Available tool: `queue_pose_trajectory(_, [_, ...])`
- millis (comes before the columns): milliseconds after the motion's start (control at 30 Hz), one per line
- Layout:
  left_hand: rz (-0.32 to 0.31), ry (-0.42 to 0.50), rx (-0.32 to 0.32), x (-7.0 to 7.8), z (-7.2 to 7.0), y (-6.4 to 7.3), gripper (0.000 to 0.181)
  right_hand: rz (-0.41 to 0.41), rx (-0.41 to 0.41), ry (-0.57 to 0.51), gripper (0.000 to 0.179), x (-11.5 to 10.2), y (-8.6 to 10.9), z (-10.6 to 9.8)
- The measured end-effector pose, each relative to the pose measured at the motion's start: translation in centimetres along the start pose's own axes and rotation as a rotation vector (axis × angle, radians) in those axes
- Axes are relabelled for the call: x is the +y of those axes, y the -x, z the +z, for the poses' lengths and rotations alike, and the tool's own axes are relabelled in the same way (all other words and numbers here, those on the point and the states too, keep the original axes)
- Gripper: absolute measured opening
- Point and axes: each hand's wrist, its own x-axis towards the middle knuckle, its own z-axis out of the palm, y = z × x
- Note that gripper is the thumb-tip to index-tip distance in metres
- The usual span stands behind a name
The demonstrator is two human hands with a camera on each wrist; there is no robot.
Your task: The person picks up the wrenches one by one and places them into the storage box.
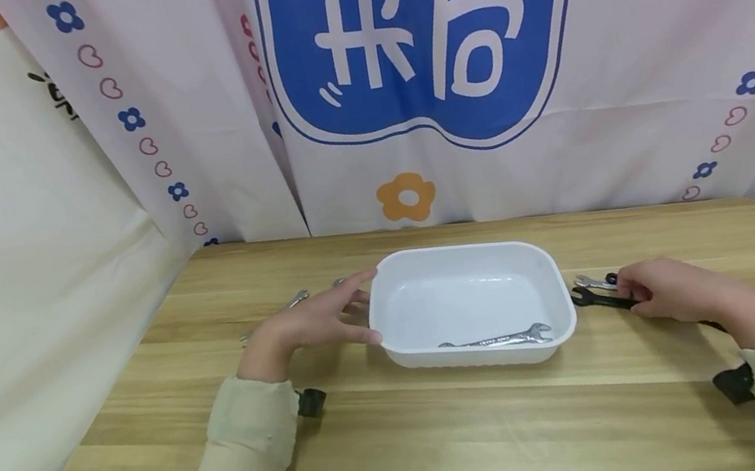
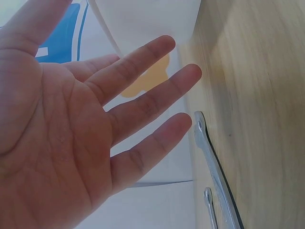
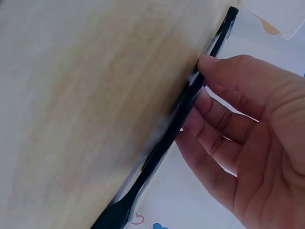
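Observation:
My right hand (image 1: 671, 292) pinches a black open-end wrench (image 1: 599, 301) by its shank, right of the white plastic tray (image 1: 404, 359). From the right wrist view, the thumb and fingertips meet the long dark shank close over the wood. A silver wrench (image 1: 591, 283) lies just behind the black one, partly hidden by the hand. My left hand (image 1: 317, 319) is spread at the tray's left end, thumb and index fingertips right at the rim. Its palm and extended fingers face the left wrist camera, holding nothing. One silver wrench (image 1: 505, 339) lies inside the tray along its near wall.
Two silver wrenches (image 2: 214, 167) lie on the table left of the tray, partly behind my left hand. The wooden table (image 1: 455, 445) backs onto a printed white cloth (image 1: 219, 170), with more cloth at both sides.

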Motion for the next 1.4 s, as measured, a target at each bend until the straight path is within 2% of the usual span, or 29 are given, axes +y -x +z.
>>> queue_pose_trajectory(400, [-0.013,-0.005,0.004,0.07,0.03,0.03,0.102,-0.046,0.034,0.030,0.014,0.13,0.02,0.18])
queue_pose_trajectory(700, [-0.027,0.004,0.007,0.07,0.06,-0.07,0.103,-0.113,0.047,-0.041,0.019,0.13,0.35,0.08])
queue_pose_trajectory(933, [-0.008,0.010,0.007,-0.08,0.17,-0.12,0.103,-0.176,0.068,-0.047,0.026,0.15,0.58,0.13])
queue_pose_trajectory(1100, [-0.017,0.009,0.007,-0.02,0.16,-0.15,0.103,-0.189,0.059,-0.037,0.026,0.29,0.61,0.20])
queue_pose_trajectory(1233, [-0.018,0.012,0.004,0.02,0.13,-0.14,0.103,-0.181,0.045,-0.073,0.025,0.32,0.64,0.14])
queue_pose_trajectory(1400, [0.000,0.009,-0.001,-0.15,0.10,-0.15,0.104,-0.213,0.039,-0.106,0.025,0.37,0.62,0.14])
